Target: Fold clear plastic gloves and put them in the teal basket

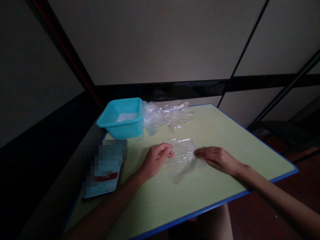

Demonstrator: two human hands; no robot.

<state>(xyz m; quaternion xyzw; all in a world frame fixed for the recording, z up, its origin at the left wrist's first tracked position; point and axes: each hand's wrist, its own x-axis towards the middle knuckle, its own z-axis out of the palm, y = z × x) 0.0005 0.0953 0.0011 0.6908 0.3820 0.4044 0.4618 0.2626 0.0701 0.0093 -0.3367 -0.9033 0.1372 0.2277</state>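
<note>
One glove [183, 154] touches left hand [155, 160] and right hand [218, 159].

A pale green counter [225, 140] with a blue edge stands in the corner of the room. At its ten o'clock sits a turquoise tub [125, 128] with something whitish lying in the bottom. A crumpled heap of clear plastic [167, 115] lies against the tub's right side, at about twelve o'clock. At eight o'clock a flat packet [105, 180], partly blurred, rests near the left edge. Behind is a plain wall [162, 40], crossed low down by a dark bar [175, 89].
</note>
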